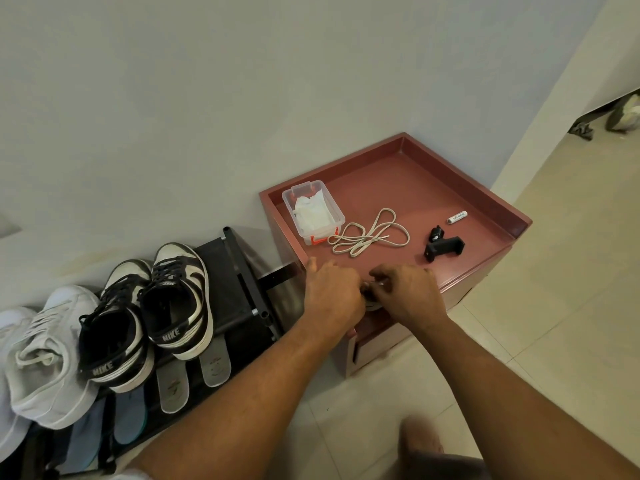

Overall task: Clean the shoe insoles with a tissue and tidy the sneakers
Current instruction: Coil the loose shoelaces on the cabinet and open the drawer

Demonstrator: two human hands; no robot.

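A: Head view: your left hand and right hand meet at the near edge of the red cabinet. Both sets of fingers are curled in around something small and pale between them. It is mostly hidden, so I cannot tell what it is, or which hand really has it.

B: Where are the things you need?

A: The tissue lies crumpled in the clear plastic box at the counter's far-left corner, beyond and slightly left of your left hand, so that hand is the nearer one. The box's long axis runs away from you. Just beside it lies a loose cream shoelace, flat and looped.

B: And the shoes?

A: To your left, on the black rack. The pair of black-and-white sneakers stands side by side, heels toward you, toes toward the wall, smooth leather-looking uppers with black laces. A soft grey-white sneaker sits further left. Under the heels, on the lower shelf, flat grey insoles lie lengthwise, pointing toward you, with bluish ones beside them.

B: Anything else on the counter?

A: A black clamp-like holder and a small white battery, well apart from the tissue. My guess is you reach for the tissue next.
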